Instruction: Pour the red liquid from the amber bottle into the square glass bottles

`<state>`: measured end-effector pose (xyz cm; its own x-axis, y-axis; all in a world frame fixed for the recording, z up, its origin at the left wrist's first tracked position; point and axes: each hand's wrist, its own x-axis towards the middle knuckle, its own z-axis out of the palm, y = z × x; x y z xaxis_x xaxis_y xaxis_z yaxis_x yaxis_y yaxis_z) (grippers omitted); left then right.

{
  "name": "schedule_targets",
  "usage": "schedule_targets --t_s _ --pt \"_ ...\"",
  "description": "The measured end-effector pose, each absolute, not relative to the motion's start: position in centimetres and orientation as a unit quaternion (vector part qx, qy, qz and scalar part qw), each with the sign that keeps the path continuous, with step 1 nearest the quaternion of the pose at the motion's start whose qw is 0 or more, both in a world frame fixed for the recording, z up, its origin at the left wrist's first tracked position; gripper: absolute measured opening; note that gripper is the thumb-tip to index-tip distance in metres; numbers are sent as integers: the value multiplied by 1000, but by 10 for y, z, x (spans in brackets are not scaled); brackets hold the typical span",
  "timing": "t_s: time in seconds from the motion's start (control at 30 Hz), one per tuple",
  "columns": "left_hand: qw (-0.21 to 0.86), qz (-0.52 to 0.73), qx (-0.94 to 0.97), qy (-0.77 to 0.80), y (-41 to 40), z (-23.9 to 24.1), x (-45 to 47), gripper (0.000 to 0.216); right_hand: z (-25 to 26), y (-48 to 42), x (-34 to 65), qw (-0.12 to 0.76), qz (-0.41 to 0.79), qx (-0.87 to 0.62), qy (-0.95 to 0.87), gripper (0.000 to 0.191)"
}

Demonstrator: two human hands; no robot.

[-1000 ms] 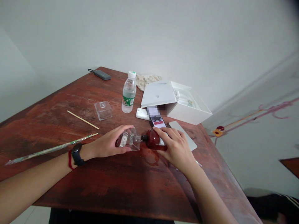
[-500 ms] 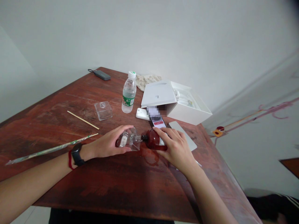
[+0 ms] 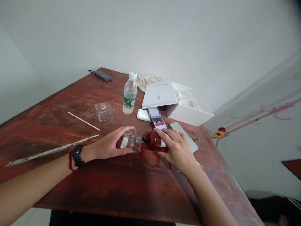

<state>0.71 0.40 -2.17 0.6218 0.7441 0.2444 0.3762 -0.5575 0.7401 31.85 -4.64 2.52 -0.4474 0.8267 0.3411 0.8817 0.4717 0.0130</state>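
On red-brown wood table by white wall: water bottle, white box, phone, clear lid, thin stick. Near front edge, centre: L hand wraps clear glass bottle lying on side; R hand grips brown bottle, tipped flat, necks touching. Forearms angled inward, watch on L wrist.

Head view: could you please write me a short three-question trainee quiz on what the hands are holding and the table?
1. True or false: the left hand holds the clear bottle.
2. What does the right hand hold? A a cup; B the brown bottle; C a spoon.
3. Does the water bottle stand upright or lie flat?
Key: 1 true; 2 B; 3 upright.
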Motion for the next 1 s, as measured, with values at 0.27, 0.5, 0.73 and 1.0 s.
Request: schedule_targets --t_s 0.27,0.5,0.73,1.0 --pt "330 280 839 329 5 -22 7 80 26 -47 319 143 -92 -507 -845 66" --pt "336 279 836 331 4 -23 7 81 27 -48 317 146 -90 -508 -844 63" --pt "336 277 837 331 5 -22 7 81 26 -47 317 148 -91 -508 -844 64" --pt "333 279 838 330 5 -24 7 81 26 -47 318 146 -96 -504 -846 67"
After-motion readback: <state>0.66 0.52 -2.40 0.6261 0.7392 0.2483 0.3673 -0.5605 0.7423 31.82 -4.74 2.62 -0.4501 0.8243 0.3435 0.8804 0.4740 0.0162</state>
